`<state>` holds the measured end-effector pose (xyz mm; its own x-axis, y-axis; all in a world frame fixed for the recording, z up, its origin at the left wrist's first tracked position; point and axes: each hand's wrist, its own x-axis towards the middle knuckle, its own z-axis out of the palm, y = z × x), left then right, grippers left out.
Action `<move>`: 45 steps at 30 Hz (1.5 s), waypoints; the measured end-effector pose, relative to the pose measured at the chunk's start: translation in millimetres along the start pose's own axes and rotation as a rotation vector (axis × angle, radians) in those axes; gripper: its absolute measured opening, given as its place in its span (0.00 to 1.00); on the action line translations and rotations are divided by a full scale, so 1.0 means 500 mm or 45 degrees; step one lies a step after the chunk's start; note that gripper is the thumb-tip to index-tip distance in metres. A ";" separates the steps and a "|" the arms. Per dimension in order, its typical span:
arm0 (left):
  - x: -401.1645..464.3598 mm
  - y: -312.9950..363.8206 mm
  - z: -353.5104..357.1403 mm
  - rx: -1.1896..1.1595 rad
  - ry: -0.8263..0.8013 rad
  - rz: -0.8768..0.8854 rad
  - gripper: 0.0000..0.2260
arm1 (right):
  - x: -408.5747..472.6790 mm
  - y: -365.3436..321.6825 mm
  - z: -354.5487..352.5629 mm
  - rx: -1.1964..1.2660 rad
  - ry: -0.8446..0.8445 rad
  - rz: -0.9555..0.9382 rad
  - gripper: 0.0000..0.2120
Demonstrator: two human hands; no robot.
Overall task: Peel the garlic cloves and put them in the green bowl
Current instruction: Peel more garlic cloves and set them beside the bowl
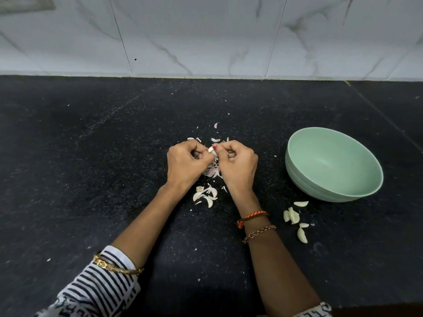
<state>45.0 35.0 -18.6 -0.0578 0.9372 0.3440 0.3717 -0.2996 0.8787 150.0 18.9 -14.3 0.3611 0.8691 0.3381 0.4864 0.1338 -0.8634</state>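
Near right, peeled cloves (295,217) lie on the counter (91,156), beside the empty green bowl (370,179). Farther, the left hand (186,164) and right hand (237,167) pinch one clove (211,149), peeling it; next, I think, strip the remaining skin.

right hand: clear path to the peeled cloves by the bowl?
Probably yes. The peeled cloves lie on bare counter just right of the right hand's wrist, nothing between them. But that hand and the left hand are pinching a clove, so it must let go first.
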 end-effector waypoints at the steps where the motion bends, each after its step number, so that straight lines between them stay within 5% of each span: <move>1: 0.000 0.001 0.001 -0.012 -0.004 -0.009 0.06 | 0.000 0.000 0.000 0.005 0.002 0.002 0.07; 4: 0.001 0.004 -0.002 -0.099 -0.013 -0.037 0.04 | 0.002 0.000 -0.001 0.081 -0.021 0.065 0.06; 9: 0.003 0.013 0.000 -0.356 -0.029 -0.130 0.03 | 0.012 -0.011 -0.018 0.627 -0.206 0.441 0.09; 18: 0.001 0.018 0.000 -0.496 -0.106 -0.147 0.12 | 0.017 -0.011 -0.025 0.735 -0.332 0.639 0.11; 25: 0.005 0.019 0.001 -0.595 -0.039 -0.234 0.15 | 0.014 -0.014 -0.025 0.907 -0.302 0.548 0.06; 33: 0.004 0.019 0.003 -0.600 -0.048 -0.232 0.15 | 0.010 -0.002 -0.014 0.536 -0.252 0.228 0.10; 39: 0.021 0.007 -0.007 -0.639 0.119 -0.360 0.13 | 0.011 -0.012 -0.021 0.774 -0.210 0.269 0.09; 45: 0.009 0.008 -0.005 -0.465 -0.037 -0.125 0.17 | 0.009 0.005 -0.001 0.470 -0.073 0.206 0.04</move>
<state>43.9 37.4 -12.8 -0.0482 0.9677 0.2474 0.0107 -0.2472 0.9689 153.2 22.7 -14.6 0.3597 0.9167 0.1741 0.1049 0.1457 -0.9838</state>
